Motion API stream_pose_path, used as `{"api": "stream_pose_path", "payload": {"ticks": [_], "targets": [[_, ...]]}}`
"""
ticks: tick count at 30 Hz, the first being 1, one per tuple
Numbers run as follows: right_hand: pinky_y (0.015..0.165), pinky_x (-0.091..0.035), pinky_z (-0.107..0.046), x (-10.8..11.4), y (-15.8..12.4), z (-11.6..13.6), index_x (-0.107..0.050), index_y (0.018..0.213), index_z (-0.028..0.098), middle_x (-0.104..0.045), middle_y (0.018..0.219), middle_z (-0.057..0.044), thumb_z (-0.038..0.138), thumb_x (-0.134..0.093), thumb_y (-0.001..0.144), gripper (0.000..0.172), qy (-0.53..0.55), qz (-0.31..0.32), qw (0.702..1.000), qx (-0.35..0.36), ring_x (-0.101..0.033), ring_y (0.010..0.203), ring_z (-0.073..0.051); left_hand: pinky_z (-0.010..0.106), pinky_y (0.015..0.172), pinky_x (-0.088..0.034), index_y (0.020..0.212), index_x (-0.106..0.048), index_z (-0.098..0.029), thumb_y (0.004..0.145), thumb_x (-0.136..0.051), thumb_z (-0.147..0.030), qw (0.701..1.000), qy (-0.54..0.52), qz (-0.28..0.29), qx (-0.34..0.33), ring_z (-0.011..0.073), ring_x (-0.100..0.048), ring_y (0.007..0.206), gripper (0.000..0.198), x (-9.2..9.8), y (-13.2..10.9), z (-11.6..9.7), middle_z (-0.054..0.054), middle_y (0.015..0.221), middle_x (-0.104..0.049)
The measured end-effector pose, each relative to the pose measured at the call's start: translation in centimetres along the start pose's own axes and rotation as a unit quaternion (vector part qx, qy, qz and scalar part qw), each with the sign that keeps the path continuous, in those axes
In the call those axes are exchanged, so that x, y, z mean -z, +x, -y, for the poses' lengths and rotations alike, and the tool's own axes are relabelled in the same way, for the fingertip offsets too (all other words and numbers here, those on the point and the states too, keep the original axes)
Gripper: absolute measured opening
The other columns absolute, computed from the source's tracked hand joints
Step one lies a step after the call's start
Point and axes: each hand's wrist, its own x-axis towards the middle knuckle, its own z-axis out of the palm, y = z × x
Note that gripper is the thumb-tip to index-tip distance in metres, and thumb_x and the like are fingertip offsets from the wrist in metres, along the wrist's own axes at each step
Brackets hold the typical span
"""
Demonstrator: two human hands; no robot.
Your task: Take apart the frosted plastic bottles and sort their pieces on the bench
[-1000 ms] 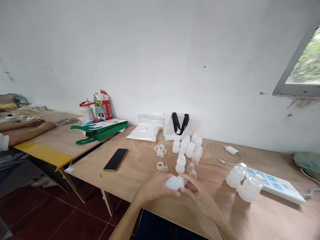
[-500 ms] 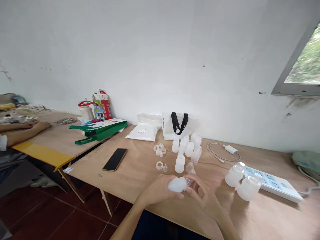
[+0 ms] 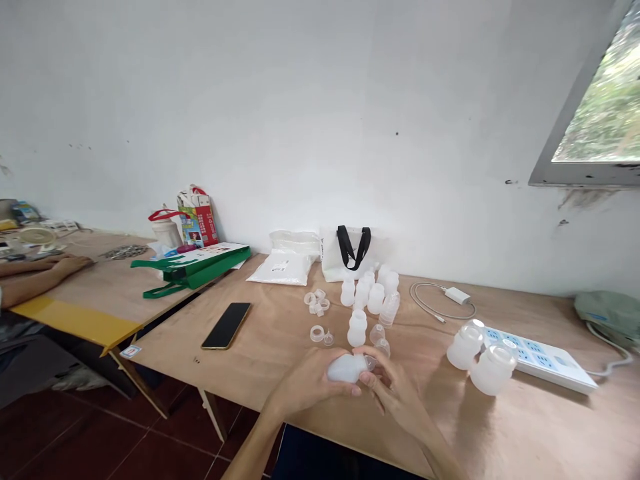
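A small frosted baby bottle (image 3: 345, 368) lies on its side in the air just over the table's front edge. My left hand (image 3: 307, 379) is wrapped round its body, thumb in front. At the neck end, the fingers of my right hand (image 3: 397, 387) close round the rim and a clear nipple (image 3: 371, 362), partly hidden by them. Behind my hands stands another frosted bottle (image 3: 357, 328). Clear dome caps (image 3: 383, 347) are beside it on the right; a ring collar (image 3: 317, 333) and a nipple (image 3: 329, 339) lie to the left.
Several frosted bottles (image 3: 377, 298) and loose rings (image 3: 316, 301) stand farther back. Two capped bottles (image 3: 493, 370) are by a power strip (image 3: 545, 360). A phone (image 3: 227, 326), white packets (image 3: 280, 268), a tote bag (image 3: 330, 253) and a cable (image 3: 425, 308) surround them. Another person's hand (image 3: 73, 265) rests far left.
My right hand has moved in closer to the bottle, its fingers now more tightly round the neck end and nipple. The camera view has shifted slightly.
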Motion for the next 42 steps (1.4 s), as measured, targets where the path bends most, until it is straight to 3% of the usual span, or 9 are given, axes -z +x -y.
{"api": "stream_pose_path", "payload": {"ticks": [5,11,17,23,26,30,34,38,42], "targets": [[0.039,-0.039,-0.022,-0.2,0.5,-0.5,-0.056,0.132,0.026,-0.048,0.059,0.006,0.068,-0.054,0.089,0.061,0.052,-0.013,0.998,-0.038,-0.046,0.047,-0.012,0.026,0.07,-0.04,0.106,-0.071,-0.022,0.082,-0.067,-0.059,0.999,0.032,-0.032,0.022,0.021,-0.063,0.083,0.045,-0.3,-0.1,-0.4,0.002,0.093,-0.072],[0.074,-0.053,-0.031,1.0,0.1,0.5,-0.059,0.129,0.03,-0.068,0.098,-0.004,0.059,-0.056,0.092,0.048,-0.051,-0.017,0.998,0.022,-0.064,0.087,-0.02,0.026,0.069,-0.04,0.103,-0.071,-0.021,0.082,-0.066,-0.061,0.999,-0.008,-0.009,0.032,0.0207,-0.062,0.083,0.045,-0.5,0.1,-0.2,0.001,0.092,-0.071],[0.064,-0.051,-0.029,0.9,0.0,0.3,-0.062,0.124,0.027,-0.067,0.084,-0.002,0.061,-0.056,0.091,0.047,-0.042,0.003,0.999,0.01,-0.063,0.073,-0.019,0.027,0.071,-0.041,0.107,-0.067,-0.023,0.073,-0.076,-0.058,0.999,-0.004,-0.004,0.042,0.0234,-0.061,0.09,0.05,-0.6,0.1,0.3,0.001,0.098,-0.069],[0.065,-0.05,-0.029,2.2,0.5,-1.0,-0.034,0.151,0.032,-0.065,0.094,-0.002,0.059,-0.05,0.095,0.064,-0.02,-0.068,0.997,0.032,-0.062,0.075,-0.018,0.03,0.083,-0.045,0.11,-0.054,-0.021,0.079,-0.075,-0.05,0.994,-0.105,-0.002,0.022,0.0209,-0.055,0.098,0.048,-2.1,1.1,2.8,0.002,0.108,-0.061],[0.068,-0.049,-0.031,4.0,0.7,-1.3,-0.051,0.139,0.03,-0.067,0.092,-0.002,0.06,-0.047,0.095,0.053,-0.086,-0.096,0.992,0.003,-0.062,0.079,-0.02,0.029,0.08,-0.046,0.103,-0.053,-0.02,0.074,-0.08,-0.043,0.984,-0.175,-0.003,0.004,0.0185,-0.054,0.093,0.046,-3.3,2.2,4.4,0.002,0.104,-0.059],[0.068,-0.045,-0.034,6.0,0.6,-2.3,-0.067,0.105,0.027,-0.068,0.077,-0.002,0.052,-0.043,0.097,0.036,-0.24,-0.083,0.966,-0.046,-0.062,0.074,-0.023,0.029,0.077,-0.046,0.101,-0.056,-0.018,0.067,-0.085,-0.038,0.964,-0.265,-0.016,0.021,0.0174,-0.056,0.09,0.049,-5.0,3.6,6.4,0.003,0.103,-0.06],[0.061,-0.038,-0.03,6.2,0.2,-3.4,-0.062,0.075,0.025,-0.064,0.066,0.0,0.044,-0.05,0.094,0.029,-0.298,0.001,0.954,-0.039,-0.058,0.065,-0.021,0.032,0.083,-0.046,0.104,-0.058,-0.017,0.065,-0.088,-0.036,0.962,-0.271,-0.012,0.03,0.019,-0.057,0.094,0.053,-5.6,4.0,7.8,0.004,0.104,-0.063],[0.061,-0.036,-0.028,5.7,0.2,-3.7,-0.06,0.076,0.026,-0.064,0.068,0.002,0.042,-0.052,0.092,0.024,-0.283,0.033,0.958,-0.017,-0.057,0.065,-0.019,0.033,0.085,-0.046,0.111,-0.059,-0.017,0.065,-0.089,-0.035,0.968,-0.251,0.009,0.021,0.021,-0.059,0.097,0.058,-5.4,3.9,8.1,0.005,0.107,-0.064],[0.06,-0.034,-0.029,5.7,0.7,-3.8,-0.054,0.072,0.024,-0.062,0.066,0.0,0.044,-0.044,0.096,0.033,-0.34,0.023,0.939,-0.055,-0.057,0.065,-0.02,0.032,0.085,-0.047,0.116,-0.058,-0.017,0.07,-0.086,-0.039,0.969,-0.245,0.016,0.02,0.022,-0.059,0.098,0.058,-5.2,3.8,7.9,0.007,0.109,-0.066]]}}
